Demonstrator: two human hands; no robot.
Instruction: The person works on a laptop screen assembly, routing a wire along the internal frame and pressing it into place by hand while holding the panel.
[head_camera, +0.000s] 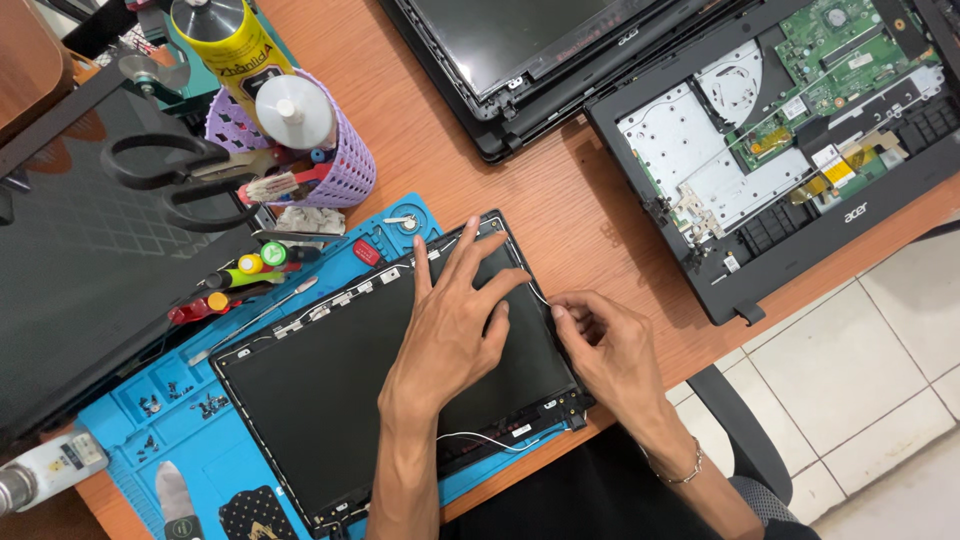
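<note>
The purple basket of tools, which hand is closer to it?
Left. The left hand lies flat on the dark laptop lid, below and right of the purple basket. The right hand is farther right, at the lid's edge.

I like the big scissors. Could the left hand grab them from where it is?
Probably yes. The left hand lies flat on the panel; the scissors sit in the basket, uncovered.

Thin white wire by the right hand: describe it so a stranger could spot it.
Start at the blue work mat, where a black laptop lid panel lies under the left hand. Along the panel's right edge, the right hand pinches a thin white wire. Unlike the other white wire at the bottom edge, it touches fingertips.
</note>
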